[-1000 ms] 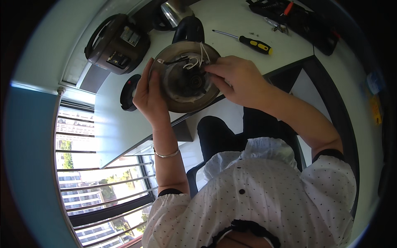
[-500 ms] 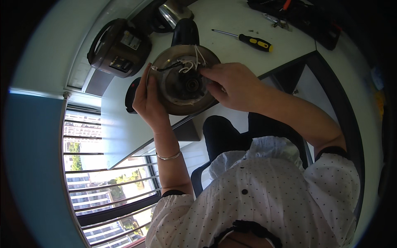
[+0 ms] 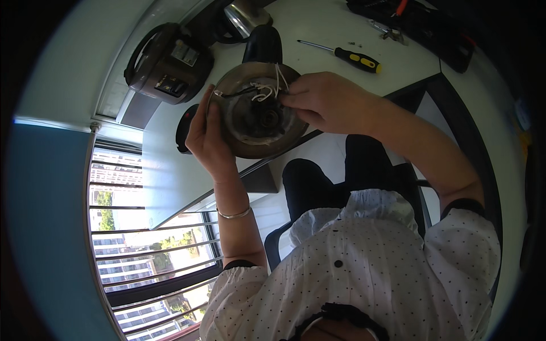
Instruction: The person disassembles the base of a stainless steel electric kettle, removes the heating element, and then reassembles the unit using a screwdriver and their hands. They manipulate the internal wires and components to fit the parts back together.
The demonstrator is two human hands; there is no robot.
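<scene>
Disc (image 3: 250, 133), round and metal, is held above the bench (image 3: 318, 25) edge, clasped at its rim by the left hand (image 3: 206, 133); white wires (image 3: 267, 91) are pinched by the right hand (image 3: 327, 102). A pale rectangular label (image 3: 182, 52) is seen on the dark cooker (image 3: 166, 63); a yellow-handled screwdriver (image 3: 344, 54) is lying behind.

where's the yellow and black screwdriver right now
In the head view, the screwdriver lies on the white table, upper right, just beyond the right hand and the round metal plate.

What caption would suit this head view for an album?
Left hand steadies a round metal heating plate while right hand pinches its white wires.
</scene>
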